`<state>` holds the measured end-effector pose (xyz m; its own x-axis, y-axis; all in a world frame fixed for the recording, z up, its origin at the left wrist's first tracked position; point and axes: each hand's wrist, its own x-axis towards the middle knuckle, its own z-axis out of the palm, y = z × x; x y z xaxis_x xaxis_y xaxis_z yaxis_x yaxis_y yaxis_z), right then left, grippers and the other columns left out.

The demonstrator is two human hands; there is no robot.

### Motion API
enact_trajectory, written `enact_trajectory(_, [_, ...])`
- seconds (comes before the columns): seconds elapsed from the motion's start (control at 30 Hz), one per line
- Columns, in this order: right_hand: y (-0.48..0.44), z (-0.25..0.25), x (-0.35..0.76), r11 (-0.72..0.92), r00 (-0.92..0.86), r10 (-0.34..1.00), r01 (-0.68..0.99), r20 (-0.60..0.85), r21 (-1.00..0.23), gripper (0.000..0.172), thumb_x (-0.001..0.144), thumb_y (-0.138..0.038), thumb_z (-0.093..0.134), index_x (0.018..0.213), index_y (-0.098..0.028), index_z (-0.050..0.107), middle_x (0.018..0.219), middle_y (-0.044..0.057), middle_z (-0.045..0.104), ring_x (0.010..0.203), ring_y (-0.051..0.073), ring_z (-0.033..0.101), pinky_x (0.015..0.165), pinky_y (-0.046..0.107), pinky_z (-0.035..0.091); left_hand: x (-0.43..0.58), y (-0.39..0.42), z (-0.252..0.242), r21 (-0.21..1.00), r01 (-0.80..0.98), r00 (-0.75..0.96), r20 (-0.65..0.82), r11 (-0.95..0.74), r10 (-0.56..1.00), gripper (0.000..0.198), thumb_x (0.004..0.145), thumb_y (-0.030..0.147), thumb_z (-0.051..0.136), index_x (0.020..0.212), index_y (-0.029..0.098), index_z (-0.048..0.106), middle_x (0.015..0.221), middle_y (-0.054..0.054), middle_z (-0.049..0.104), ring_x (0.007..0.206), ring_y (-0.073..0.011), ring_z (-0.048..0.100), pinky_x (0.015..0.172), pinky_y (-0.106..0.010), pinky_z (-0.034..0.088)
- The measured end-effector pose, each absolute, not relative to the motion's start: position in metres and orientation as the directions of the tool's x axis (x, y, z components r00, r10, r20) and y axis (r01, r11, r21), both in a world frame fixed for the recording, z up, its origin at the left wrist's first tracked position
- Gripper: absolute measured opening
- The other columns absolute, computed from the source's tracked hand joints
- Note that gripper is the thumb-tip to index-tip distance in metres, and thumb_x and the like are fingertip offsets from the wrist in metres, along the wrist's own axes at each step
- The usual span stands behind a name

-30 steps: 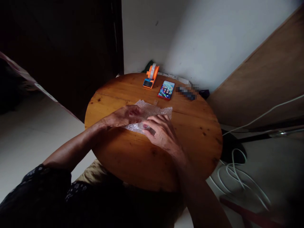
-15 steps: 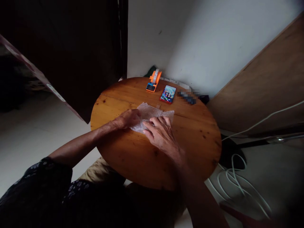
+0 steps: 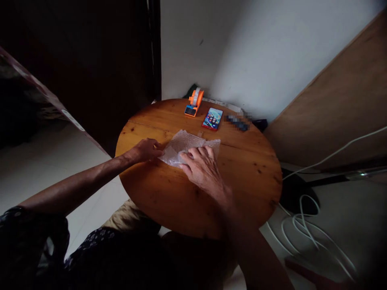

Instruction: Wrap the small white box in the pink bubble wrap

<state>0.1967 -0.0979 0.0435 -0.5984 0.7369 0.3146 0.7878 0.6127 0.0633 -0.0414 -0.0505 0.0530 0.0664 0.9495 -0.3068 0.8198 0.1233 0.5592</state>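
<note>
A sheet of clear bubble wrap [image 3: 181,141] lies on the round wooden table [image 3: 242,173], its left corner drawn out to the side. My left hand [image 3: 146,150] is at that corner, thumb and fingers closed on the wrap's edge. Across the right part of the wrap rests my right hand [image 3: 204,166], fingers a little bent and apart, pressing from above. Whether anything lies under the wrap there is hidden by this hand.
Toward the back of the table stand an orange tape dispenser [image 3: 195,100], a red-edged phone [image 3: 212,119] with its screen lit, and a dark blurred object [image 3: 238,122]. A white wall rises behind. White cable [image 3: 305,225] lies coiled on the floor at right.
My left hand has moved left, and the wrap's left corner now reaches further out. My right hand has stayed nearly in place on the wrap.
</note>
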Motion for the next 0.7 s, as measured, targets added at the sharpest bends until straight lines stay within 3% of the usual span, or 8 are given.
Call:
enact_trajectory(0.2, [-0.097,0.042,0.197,0.619,-0.599,0.733,0.784,0.322,0.047,0.018,0.097,-0.033,0.060,0.111,-0.024,0.067,0.103,0.009,0.068,0.101,0.028,0.055,0.099,0.046,0.032,-0.031,-0.046,0.043,0.740,0.632,0.106,-0.375,0.229,0.921,0.012,0.073,0.027,0.070,0.076,0.018,0.062,0.051,0.005,0.057,0.042,-0.0100,0.051,0.044,-0.021,0.034])
enact_trajectory(0.3, [-0.096,0.042,0.197,0.624,-0.601,0.727,0.780,0.332,0.045,0.018,0.097,-0.032,0.059,0.110,-0.024,0.067,0.103,0.009,0.067,0.100,0.028,0.054,0.098,0.046,0.032,-0.027,-0.048,0.044,0.784,0.559,0.148,-0.414,0.269,0.898,0.016,0.076,0.023,0.067,0.065,0.019,0.056,0.044,0.006,0.051,0.039,-0.0086,0.046,0.044,-0.021,0.030])
enact_trajectory(0.57, [-0.096,0.042,0.195,0.631,-0.602,0.734,0.776,0.315,0.015,0.018,0.097,-0.033,0.058,0.105,-0.022,0.068,0.105,0.010,0.068,0.102,0.028,0.055,0.099,0.047,0.032,0.000,-0.057,0.055,0.883,0.397,0.188,-0.347,0.251,0.919,0.014,0.084,0.019,0.063,0.072,0.018,0.055,0.048,0.005,0.053,0.040,-0.0077,0.044,0.044,-0.020,0.029])
enact_trajectory(0.7, [-0.094,0.040,0.197,0.611,-0.554,0.759,0.788,0.342,-0.080,0.026,0.092,-0.032,0.062,0.113,-0.017,0.063,0.106,0.013,0.071,0.105,0.030,0.059,0.101,0.048,0.034,0.012,-0.062,0.058,0.892,0.423,0.270,-0.291,0.158,0.918,0.013,0.083,0.022,0.064,0.073,0.017,0.058,0.049,0.004,0.054,0.042,-0.0075,0.045,0.045,-0.020,0.029])
